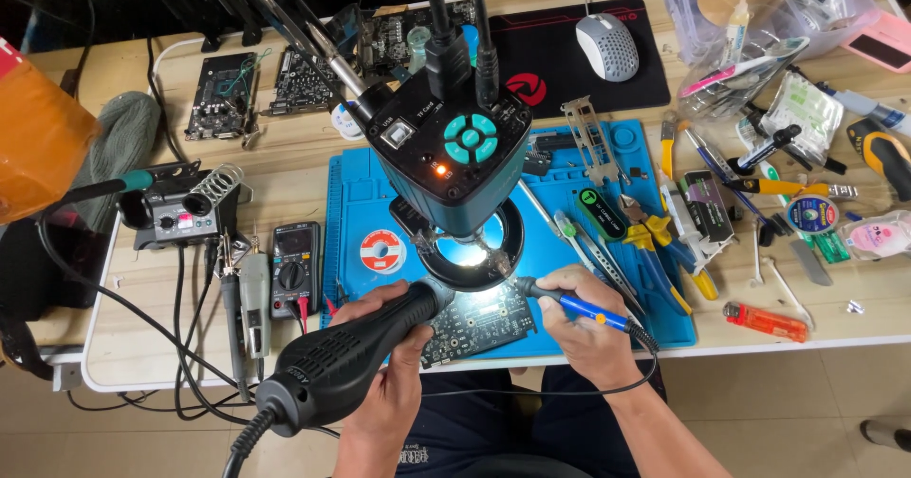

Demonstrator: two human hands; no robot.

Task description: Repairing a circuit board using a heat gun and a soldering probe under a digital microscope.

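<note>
While the microscope camera (446,146) looms overhead, we are working beneath it: left hand (394,345) wrapped around the hot-air handle (351,359), right hand (588,321) pinching the soldering iron (574,304) over the circuit board (479,321) (likely fragile, best held by its edges).

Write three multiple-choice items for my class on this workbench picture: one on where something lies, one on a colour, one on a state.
1. Where does the lighter lie?
A. right of the blue mat
B. on the black mouse pad
C. beside the multimeter

2. What colour is the handle of the soldering iron in the right hand?
A. green
B. blue
C. white

3. What is the state of the ring light under the microscope camera?
A. off
B. covered
C. lit

Answers: 1 A, it rests on bare wood past the mat's right edge. 2 B, the grip shows blue. 3 C, it glows brightly over the circuit board.
</note>
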